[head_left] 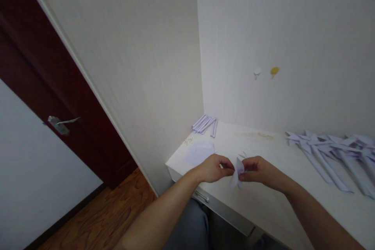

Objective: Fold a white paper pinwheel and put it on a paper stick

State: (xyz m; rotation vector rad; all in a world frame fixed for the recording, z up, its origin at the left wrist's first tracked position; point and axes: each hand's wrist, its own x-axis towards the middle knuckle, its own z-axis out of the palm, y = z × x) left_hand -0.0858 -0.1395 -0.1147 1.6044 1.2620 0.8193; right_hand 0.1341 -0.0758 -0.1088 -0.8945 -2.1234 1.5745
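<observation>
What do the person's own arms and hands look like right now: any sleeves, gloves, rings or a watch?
Both forearms are bare up to the frame's lower edge, with no sleeve showing. The left hand and the right hand wear no gloves. No watch, band or bracelet shows on either wrist. The fingers are too small to rule out a ring. Grey trousers show below, between the arms.

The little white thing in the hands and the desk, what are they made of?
The folded piece, pinched by the left hand and right hand, looks like thin matte paper with sharp creases. The desk looks like pale wood-grain laminate, maybe painted wood, with faint streaks.
</observation>
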